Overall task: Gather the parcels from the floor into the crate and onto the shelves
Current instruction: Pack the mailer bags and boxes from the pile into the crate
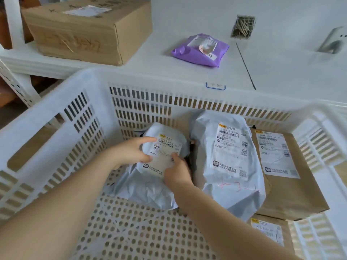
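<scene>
Four parcels (225,158) in crate (56,117)

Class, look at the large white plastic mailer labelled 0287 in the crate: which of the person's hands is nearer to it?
Right. The right hand sits just left of the large white plastic mailer; the left hand lies farther left, across the small white mailer both hold.

Head view looks down, close, into the crate (90,79), edges perhaps distorted.
</scene>
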`<action>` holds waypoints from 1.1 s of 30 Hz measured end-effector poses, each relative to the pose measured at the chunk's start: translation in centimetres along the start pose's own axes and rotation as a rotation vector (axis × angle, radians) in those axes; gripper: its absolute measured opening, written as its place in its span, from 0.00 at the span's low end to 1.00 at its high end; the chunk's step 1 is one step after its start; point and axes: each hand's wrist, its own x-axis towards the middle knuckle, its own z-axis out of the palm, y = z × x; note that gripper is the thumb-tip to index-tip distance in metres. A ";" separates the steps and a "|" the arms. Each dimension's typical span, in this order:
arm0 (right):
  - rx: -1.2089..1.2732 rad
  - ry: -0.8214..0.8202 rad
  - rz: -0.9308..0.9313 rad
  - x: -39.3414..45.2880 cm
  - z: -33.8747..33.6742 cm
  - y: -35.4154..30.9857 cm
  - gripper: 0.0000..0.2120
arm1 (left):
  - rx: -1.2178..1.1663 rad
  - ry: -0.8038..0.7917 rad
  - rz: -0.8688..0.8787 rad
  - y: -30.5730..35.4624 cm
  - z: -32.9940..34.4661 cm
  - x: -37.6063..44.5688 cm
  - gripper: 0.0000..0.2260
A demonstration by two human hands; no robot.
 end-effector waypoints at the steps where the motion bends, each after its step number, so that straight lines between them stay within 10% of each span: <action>1: -0.093 0.004 -0.025 0.2 0.2 0.6 0.29 | 0.025 -0.019 -0.005 -0.1 0.3 0.7 0.32; 9: -0.501 -0.134 0.032 0.6 0.2 2.4 0.30 | 0.061 -0.073 -0.070 -1.6 3.3 3.1 0.40; 19: -0.552 -0.258 -0.195 -4.7 -2.5 -2.2 0.25 | 0.352 0.026 -0.104 0.6 0.9 -0.1 0.18; 27: -0.638 0.004 -0.328 -8.9 -10.9 -6.2 0.09 | 0.417 0.453 -0.180 5.5 -0.9 -4.3 0.14; 33: -0.831 0.087 -0.282 -11.2 -18.1 -5.3 0.17 | 0.462 0.534 -0.118 12.7 1.0 -6.8 0.16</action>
